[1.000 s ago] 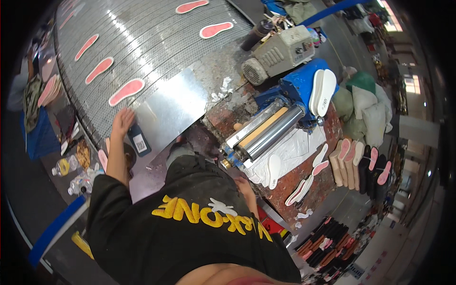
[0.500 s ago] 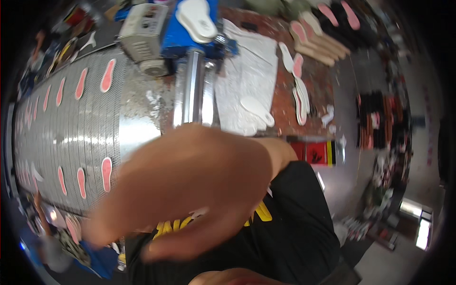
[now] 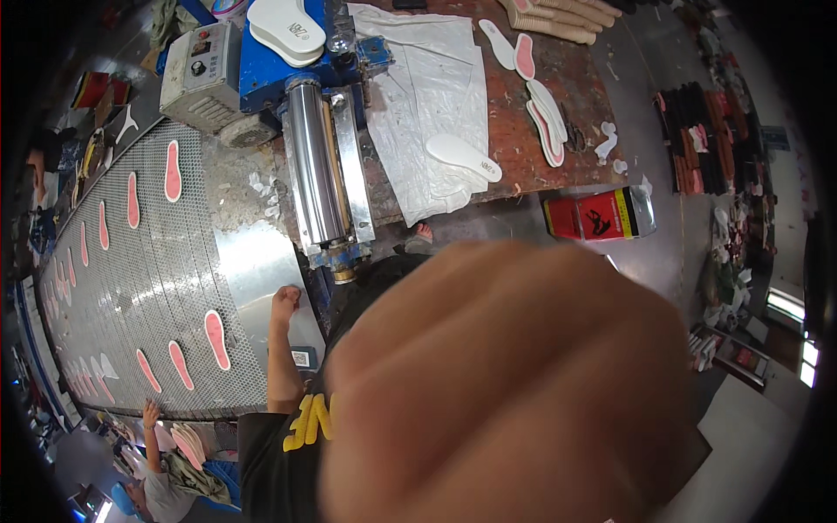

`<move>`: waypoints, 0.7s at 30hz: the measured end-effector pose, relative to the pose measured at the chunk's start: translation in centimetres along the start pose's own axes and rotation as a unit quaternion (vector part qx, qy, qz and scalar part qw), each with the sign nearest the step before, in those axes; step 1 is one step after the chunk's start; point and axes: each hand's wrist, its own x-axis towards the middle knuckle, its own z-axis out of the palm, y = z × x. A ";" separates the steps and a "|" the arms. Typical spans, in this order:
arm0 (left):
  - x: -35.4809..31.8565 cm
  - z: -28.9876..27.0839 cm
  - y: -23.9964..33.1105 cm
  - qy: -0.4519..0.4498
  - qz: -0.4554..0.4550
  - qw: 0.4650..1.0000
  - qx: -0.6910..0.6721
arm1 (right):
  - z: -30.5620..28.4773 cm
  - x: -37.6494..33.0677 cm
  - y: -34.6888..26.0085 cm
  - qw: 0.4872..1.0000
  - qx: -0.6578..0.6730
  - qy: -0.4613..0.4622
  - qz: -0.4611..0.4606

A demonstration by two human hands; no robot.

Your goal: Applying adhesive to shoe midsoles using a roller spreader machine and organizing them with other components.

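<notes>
My right hand (image 3: 514, 392) is up close to the camera, a large blur that fills the lower right; its fingers lie together and I cannot see whether it holds anything. My left hand (image 3: 284, 301) rests with curled fingers on the bare metal plate (image 3: 253, 261) at the end of the mesh conveyor belt (image 3: 148, 261). Pink insoles (image 3: 216, 340) lie spread along the belt. Just beyond my left hand stands a steel roller machine (image 3: 316, 170). I wear a black shirt (image 3: 279, 453) with yellow print.
White insoles (image 3: 283, 30) are stacked on the blue machine housing. One white insole (image 3: 462, 157) lies on a plastic sheet (image 3: 418, 96) on the red-brown bench. A red can (image 3: 597, 215) lies on the floor. Another person (image 3: 157, 479) reaches to the belt at lower left.
My right hand has come closer to the camera and now covers more of the picture. The view has shifted slightly. My left hand stays at the belt's metal plate.
</notes>
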 end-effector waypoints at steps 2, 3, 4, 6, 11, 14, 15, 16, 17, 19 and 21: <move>1.9 2.6 4.1 -0.041 0.128 0.982 0.131 | -2.2 8.2 5.3 0.997 -0.021 0.039 0.069; 0.7 1.2 3.2 -0.007 0.174 0.968 0.181 | -2.2 9.2 7.0 0.996 0.002 0.011 0.092; 1.3 1.6 4.2 -0.028 -0.039 0.999 0.022 | -3.1 10.2 8.7 0.965 -0.247 0.085 0.018; 2.0 1.1 3.0 -0.018 -0.014 0.998 0.053 | -6.2 13.1 14.1 0.926 -0.352 0.132 0.028; 3.7 0.2 0.5 0.028 -0.010 0.994 0.108 | -13.5 22.1 24.8 0.813 -0.545 0.201 0.037; 3.4 1.2 0.3 0.100 0.041 0.979 0.170 | -14.6 27.0 29.1 0.700 -0.658 0.210 0.180; 3.2 1.4 0.9 0.086 0.027 0.984 0.155 | -15.2 27.6 30.5 0.695 -0.665 0.208 0.176; 2.8 1.5 1.6 0.072 0.012 0.988 0.140 | -15.7 28.0 32.0 0.686 -0.660 0.200 0.231; 2.7 1.3 1.5 0.061 -0.006 0.991 0.122 | -15.1 28.9 32.5 0.677 -0.653 0.189 0.284; 2.8 1.0 1.3 0.064 0.012 0.987 0.150 | -14.5 29.8 33.6 0.658 -0.676 0.184 0.275; 2.9 1.2 1.0 0.073 0.019 0.980 0.182 | -14.5 30.3 34.0 0.674 -0.632 0.247 0.294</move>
